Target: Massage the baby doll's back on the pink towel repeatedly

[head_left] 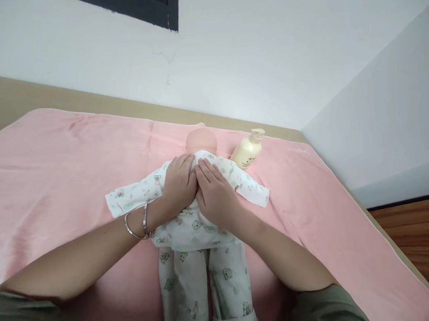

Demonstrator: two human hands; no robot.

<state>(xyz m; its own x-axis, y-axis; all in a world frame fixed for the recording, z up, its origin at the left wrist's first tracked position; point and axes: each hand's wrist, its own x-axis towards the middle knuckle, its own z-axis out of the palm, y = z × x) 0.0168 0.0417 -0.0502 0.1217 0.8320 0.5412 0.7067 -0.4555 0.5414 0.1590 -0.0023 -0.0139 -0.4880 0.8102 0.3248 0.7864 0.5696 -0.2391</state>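
A baby doll (201,141) lies stretched out with its smooth, bald head away from me and no face showing. It wears a white top (196,231) and white trousers (228,279), both printed with small green bears. My left hand (179,181) rests flat on the upper part of the top, fingers extended. Beside it, my right hand (216,194) lies flat too, its fingers pointing toward the doll's head. The thumbs meet or nearly meet in the middle. Both sleeves of the top spread outward.
A cream pump bottle (248,151) leans beside the doll's right-hand sleeve. Under everything lies a pink blanket (74,163) on a wooden surface (2,97) against a white wall (248,58). Wood-grained furniture (416,236) stands at the right.
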